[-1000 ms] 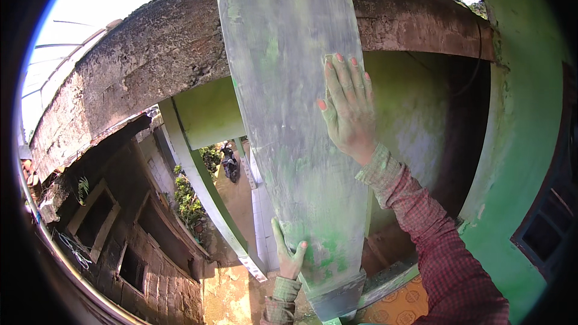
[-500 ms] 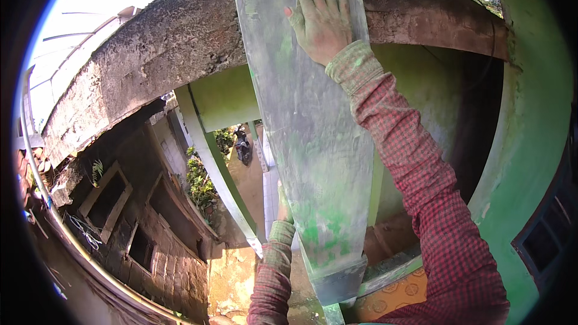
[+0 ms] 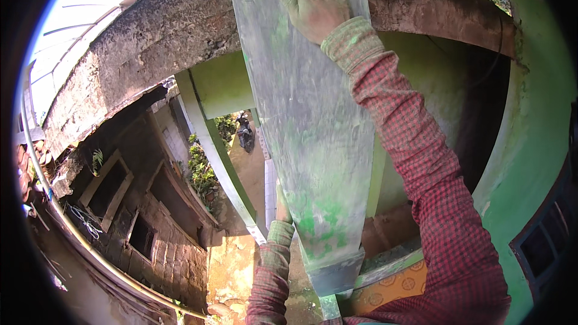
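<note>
A tall square pillar (image 3: 307,114), grey with rubbed patches of green, runs up the middle of the view. My right hand (image 3: 318,6) lies flat on its front face near the top, fingers stretched and the thumb out to the left; the fingertips reach the upper edge of the picture. Whatever may lie under the palm is hidden. Low on the pillar's left edge, my left hand (image 3: 283,206) rests against its side with a finger pointing up. The rest of that hand's fingers are behind the edge. Both sleeves are red checked and dusty.
A rough concrete beam (image 3: 150,45) crosses behind the pillar. At right stands a green wall (image 3: 536,114) with a dark window frame (image 3: 545,241). A bamboo pole (image 3: 90,250) and a weathered plank wall (image 3: 165,229) are at left. A motorcycle (image 3: 245,132) is parked far below.
My right hand has slid up and slightly left over the pillar's face, still flat. My left hand stays at the pillar's left edge. The view has shifted a little.
</note>
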The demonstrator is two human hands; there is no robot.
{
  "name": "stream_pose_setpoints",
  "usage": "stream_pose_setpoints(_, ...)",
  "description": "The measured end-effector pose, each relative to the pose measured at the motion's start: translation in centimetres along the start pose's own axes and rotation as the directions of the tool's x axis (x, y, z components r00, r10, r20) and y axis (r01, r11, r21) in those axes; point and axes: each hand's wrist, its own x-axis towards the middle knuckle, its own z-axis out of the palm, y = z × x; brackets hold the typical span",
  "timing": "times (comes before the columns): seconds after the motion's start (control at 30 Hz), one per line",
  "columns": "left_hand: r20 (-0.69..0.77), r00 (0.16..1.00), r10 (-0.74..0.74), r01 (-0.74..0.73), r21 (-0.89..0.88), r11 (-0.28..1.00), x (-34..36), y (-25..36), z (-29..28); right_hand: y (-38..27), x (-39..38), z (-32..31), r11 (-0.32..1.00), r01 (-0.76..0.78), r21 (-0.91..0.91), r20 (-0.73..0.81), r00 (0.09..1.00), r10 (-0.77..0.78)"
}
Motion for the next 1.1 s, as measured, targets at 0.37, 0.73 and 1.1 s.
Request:
stream_pose_setpoints(0.37,0.019,0.971,0.239,-0.236,0.267,0.935,-6.4,7.3,5.1,-0.8,-2.0,-0.8,1.0,-0.006,0.011,0.153,0.988,0.004)
stream_pose_setpoints(0.73,0.025,0.939,0.343,-0.307,0.514,0.801,-7.5,5.9,2.9,-12.3,-12.9,-2.6,0.99,-0.071,0.12,0.323,0.946,0.029)
stream_pose_setpoints(1.1,0.095,0.691,0.717,-0.603,0.624,0.498,-6.1,16.0,8.0,-13.1,-16.9,-5.1,0.989,-0.038,0.145,0.381,0.924,-0.021)
